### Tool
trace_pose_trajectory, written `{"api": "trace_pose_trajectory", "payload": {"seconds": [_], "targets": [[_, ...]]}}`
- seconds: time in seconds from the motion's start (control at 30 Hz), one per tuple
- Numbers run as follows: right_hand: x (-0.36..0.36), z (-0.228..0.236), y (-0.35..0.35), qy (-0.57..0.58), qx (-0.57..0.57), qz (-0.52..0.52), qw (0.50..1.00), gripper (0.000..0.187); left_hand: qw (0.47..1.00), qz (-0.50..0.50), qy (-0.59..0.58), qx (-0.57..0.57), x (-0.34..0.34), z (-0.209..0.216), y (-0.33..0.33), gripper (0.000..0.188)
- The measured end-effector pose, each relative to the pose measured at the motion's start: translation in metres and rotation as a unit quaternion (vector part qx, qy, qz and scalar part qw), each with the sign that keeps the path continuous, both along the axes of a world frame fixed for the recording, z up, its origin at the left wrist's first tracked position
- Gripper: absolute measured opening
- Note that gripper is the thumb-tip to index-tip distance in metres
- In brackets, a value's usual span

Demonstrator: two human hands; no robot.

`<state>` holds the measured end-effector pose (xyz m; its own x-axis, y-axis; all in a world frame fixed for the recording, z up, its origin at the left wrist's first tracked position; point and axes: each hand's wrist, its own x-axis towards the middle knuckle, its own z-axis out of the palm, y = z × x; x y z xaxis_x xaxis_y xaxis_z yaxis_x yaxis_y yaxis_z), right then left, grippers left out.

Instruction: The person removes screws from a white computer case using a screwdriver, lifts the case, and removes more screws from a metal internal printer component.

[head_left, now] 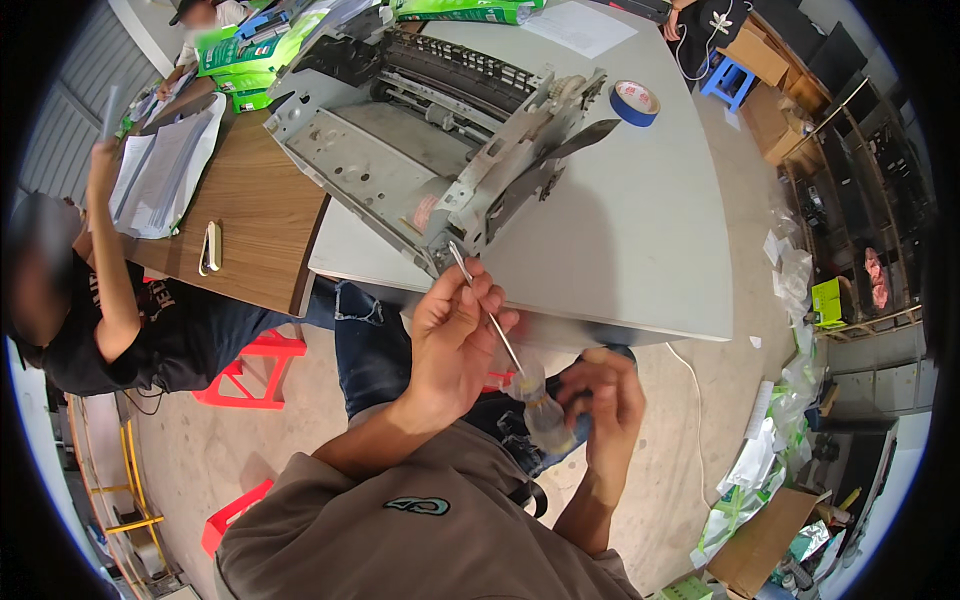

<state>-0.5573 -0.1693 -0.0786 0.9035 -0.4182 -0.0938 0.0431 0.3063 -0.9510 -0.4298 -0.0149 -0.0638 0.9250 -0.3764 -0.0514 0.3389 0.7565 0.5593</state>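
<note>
My left hand (452, 335) pinches the metal shaft of a screwdriver (494, 322) between thumb and fingers. The shaft slants up toward the printer frame, and its tip stands near the frame's closest corner; whether they touch I cannot tell. Below sits the clear plastic handle (545, 412), blurred. Right beside that handle is my right hand (605, 405), fingers bent and smeared by motion, so its grip on the handle is unclear. The partly stripped printer frame (365, 150), grey metal with black rollers and white gears, rests tilted on the white table (640, 240).
A roll of tape (635, 103) with a blue side lies right of the frame. Left, a brown wooden table (262, 185) bears papers (165, 175) and a stapler-like tool (211, 248). A co-worker (90, 300) sits there beside a red stool (262, 370). Cartons (765, 540) and shelving stand at right.
</note>
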Motion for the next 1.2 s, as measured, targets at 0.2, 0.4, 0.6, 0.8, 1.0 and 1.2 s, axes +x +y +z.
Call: {"api": "trace_pose_trajectory", "payload": {"seconds": [0.2, 0.4, 0.6, 0.8, 1.0, 1.2], "targets": [[0.006, -0.009, -0.007, 0.044, -0.284, 0.147, 0.946, 0.051, 0.997, -0.007, -0.078, -0.013, -0.004, -0.005, -0.004, 0.019], [-0.001, -0.02, -0.009, 0.05, -0.237, 0.094, 0.966, 0.05, 0.998, -0.027, -0.028, -0.048, 0.0, 0.004, -0.002, 0.018], [0.0, 0.004, -0.015, 0.024, -0.294, 0.053, 0.954, 0.044, 0.998, 0.008, -0.06, 0.035, 0.0, -0.001, -0.001, 0.019], [-0.005, 0.006, -0.021, 0.014, -0.328, 0.056, 0.943, 0.048, 0.998, 0.016, -0.065, 0.013, 0.001, -0.008, -0.001, 0.023], [-0.003, 0.014, -0.015, -0.003, -0.344, 0.012, 0.939, 0.043, 0.998, 0.027, -0.062, 0.019, 0.0, -0.009, -0.002, 0.022], [-0.006, 0.04, -0.01, 0.039, -0.512, -0.025, 0.858, 0.046, 0.996, 0.022, -0.073, 0.044, 0.001, -0.007, -0.004, 0.021]]}}
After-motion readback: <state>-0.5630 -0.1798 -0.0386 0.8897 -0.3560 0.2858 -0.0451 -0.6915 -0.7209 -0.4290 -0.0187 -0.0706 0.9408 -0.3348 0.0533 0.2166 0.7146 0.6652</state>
